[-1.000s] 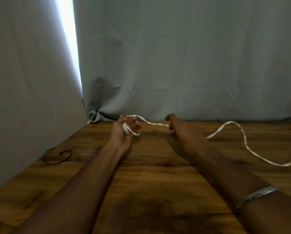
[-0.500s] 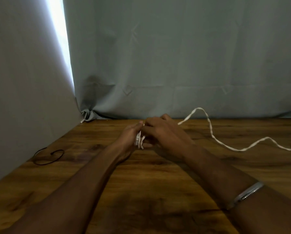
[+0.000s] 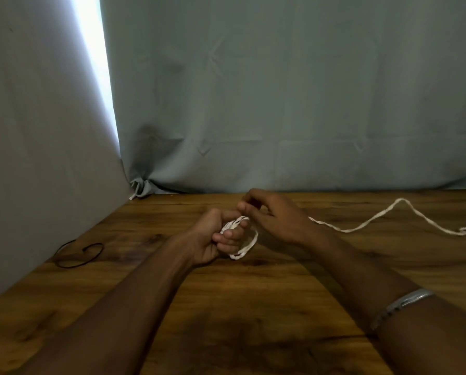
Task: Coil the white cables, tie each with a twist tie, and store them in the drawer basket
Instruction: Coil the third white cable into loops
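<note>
A white cable point(image 3: 361, 226) trails across the wooden table point(image 3: 253, 307) from the right edge to my hands. My left hand point(image 3: 215, 236) grips a small coil of the cable's near end, with a loop point(image 3: 246, 246) hanging below its fingers. My right hand point(image 3: 275, 217) is just right of the coil, its fingers curled and pinching the cable strand at the top of the coil. The drawer basket is not in view.
A thin black twist tie point(image 3: 77, 253) lies curled on the table near the left wall. Grey curtains point(image 3: 280, 104) hang behind and to the left of the table, with a bright gap between them.
My hands came together from apart, then my right hand laid another turn on the coil in my left. The slack cable on the right was drawn in toward the hands.
</note>
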A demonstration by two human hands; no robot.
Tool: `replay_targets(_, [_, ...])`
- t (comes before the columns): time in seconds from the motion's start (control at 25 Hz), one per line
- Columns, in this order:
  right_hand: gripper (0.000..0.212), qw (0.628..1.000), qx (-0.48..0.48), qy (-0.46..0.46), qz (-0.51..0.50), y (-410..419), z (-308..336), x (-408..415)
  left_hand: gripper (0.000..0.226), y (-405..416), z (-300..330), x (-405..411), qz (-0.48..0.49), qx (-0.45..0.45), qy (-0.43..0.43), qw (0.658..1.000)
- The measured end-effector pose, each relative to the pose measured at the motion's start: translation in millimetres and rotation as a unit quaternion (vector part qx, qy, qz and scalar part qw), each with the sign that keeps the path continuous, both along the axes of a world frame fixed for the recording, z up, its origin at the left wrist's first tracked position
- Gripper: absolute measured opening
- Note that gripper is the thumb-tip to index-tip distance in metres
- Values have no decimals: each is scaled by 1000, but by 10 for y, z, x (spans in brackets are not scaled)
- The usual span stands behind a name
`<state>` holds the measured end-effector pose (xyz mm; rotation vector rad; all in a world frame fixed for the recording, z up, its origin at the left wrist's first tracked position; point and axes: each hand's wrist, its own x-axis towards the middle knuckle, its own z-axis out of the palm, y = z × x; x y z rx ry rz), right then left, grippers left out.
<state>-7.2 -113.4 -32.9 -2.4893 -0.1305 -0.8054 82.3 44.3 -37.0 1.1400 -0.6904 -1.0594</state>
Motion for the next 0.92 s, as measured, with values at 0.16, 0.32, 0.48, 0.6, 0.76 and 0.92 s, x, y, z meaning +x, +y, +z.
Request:
replay_targets(0.16, [43,949,276,92,122,59,5,-9,38,-14,31,27,9,-60,66,996])
replay_targets(0.32, [48,923,354,91,117,111,46,-18,38,-95,20,-32,123,-56,-27,990])
replay_targets(0.48, [21,869,487,19,82,169,50,77,38,-186,1,-25,156,-69,-28,985])
replay_targets(0.6, [38,815,577,-22,44,169,34,162,44,-180,22,-33,110,-78,18,991])
replay_targets(0.76, [35,797,600,-33,63,137,29,184,40,-166,63,-123,76,-130,95,984])
replay_targets(0.92, [23,805,584,-13,103,194,-37,173,40,-151,50,-146,118,-125,72,983])
